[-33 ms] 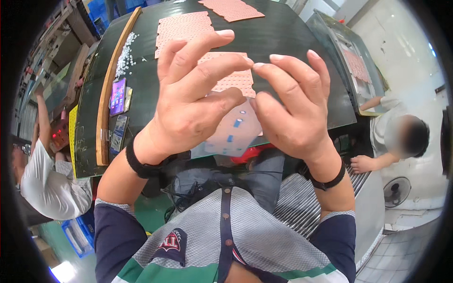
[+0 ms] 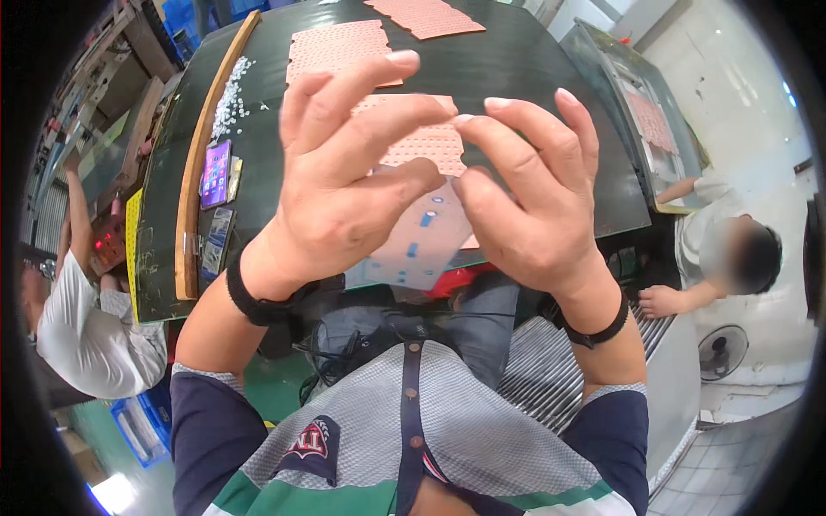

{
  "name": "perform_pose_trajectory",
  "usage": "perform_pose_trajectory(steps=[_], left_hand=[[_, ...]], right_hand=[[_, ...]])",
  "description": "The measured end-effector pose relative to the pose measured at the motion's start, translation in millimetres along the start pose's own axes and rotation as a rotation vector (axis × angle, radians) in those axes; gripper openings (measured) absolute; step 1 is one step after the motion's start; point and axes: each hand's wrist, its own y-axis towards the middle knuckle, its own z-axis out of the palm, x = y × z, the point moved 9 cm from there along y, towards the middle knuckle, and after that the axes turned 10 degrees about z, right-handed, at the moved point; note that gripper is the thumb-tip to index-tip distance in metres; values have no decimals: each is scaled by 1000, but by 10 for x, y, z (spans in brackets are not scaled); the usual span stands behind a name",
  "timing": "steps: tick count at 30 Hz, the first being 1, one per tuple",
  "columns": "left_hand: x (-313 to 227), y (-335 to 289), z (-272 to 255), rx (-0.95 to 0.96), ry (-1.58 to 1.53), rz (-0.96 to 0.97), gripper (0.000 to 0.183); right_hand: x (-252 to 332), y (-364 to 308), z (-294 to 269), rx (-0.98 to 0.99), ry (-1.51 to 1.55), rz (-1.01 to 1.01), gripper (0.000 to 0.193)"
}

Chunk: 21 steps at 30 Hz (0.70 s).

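Observation:
My left hand [image 2: 344, 185] and my right hand [image 2: 538, 193] are raised over the near table edge, index fingertips meeting and fingers curled. Below the thumbs hangs a translucent plastic sheet [image 2: 443, 236] with blue marks, tilted toward me. It shifts along with both hands, so they seem to grip it, though the exact pinch points are hidden. Behind the fingers, a pink perforated board [image 2: 430, 150] lies on the dark tabletop, partly covered by my hands.
More pink boards [image 2: 323, 47] [image 2: 426, 15] lie farther back. A wooden strip [image 2: 196, 181] edges the left side, beside small white pieces [image 2: 229, 107] and a phone [image 2: 216, 175]. People sit to the left and right; a fan [image 2: 723, 351] stands at right.
Both hands have shifted slightly left. The translucent sheet has moved left with them, and its lower edge hangs at a different angle.

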Motion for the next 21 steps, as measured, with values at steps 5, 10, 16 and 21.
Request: perform_pose_trajectory(steps=[5, 10, 16, 21], left_hand=[[218, -494, -323, -259, 77, -273, 47], [355, -1877, -89, -542, -127, -1135, 50], [237, -2504, 461, -922, -615, -1457, 31], [136, -2803, 702, -730, -464, -1592, 24]], right_hand=[[153, 254, -88, -32, 147, 20, 11], [48, 357, -265, -180, 295, 22, 7], [-631, -74, 20, -297, 755, 582, 11], [-935, -949, 498, -294, 752, 875, 11]])
